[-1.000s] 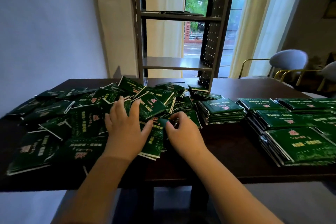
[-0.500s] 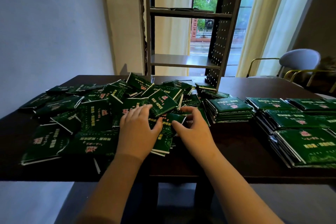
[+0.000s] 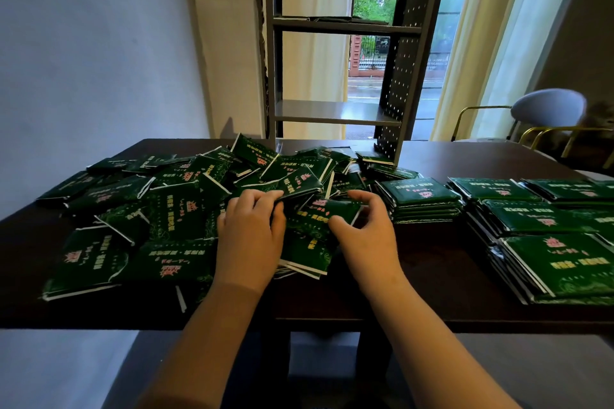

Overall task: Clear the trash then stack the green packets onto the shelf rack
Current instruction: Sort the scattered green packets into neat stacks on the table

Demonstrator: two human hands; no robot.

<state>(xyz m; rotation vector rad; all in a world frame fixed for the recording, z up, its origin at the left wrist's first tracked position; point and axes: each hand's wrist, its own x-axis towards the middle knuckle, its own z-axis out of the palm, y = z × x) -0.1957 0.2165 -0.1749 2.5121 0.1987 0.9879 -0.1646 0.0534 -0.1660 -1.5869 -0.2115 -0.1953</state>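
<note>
Now at the dark wooden table [image 3: 442,262], standing by. Person's left hand [image 3: 249,236] lies palm down on the loose heap of dark green foil packets [image 3: 159,209], fingers bent at the knuckles; whether it grips one or only pins the pile, I cannot tell. Right hand [image 3: 363,236] pinches a single green printed packet [image 3: 327,212] at the heap's right edge, thumb on the near side and fingers hooked over the far edge.

Neat squared stacks of the same packets [image 3: 420,197] sit just beside the right hand, with more further right. Grey metal shelf rack with a dark perforated side panel [image 3: 335,111] stands at the back of the table, its lower shelf bare. Nothing I can pick out as trash.

Step in hand, as I judge it: pulling packets from the heap to square them before shelving.

Doing it well:
- Left hand should hold the pile down so neighbours don't slide off the near edge.
- Lift the pinched packet free, not drag it; the foil looks slippery.
- Turn each one print up, edges flush with the nearest stack.
- Keep stacks low enough to carry to the rack in two hands.
</note>
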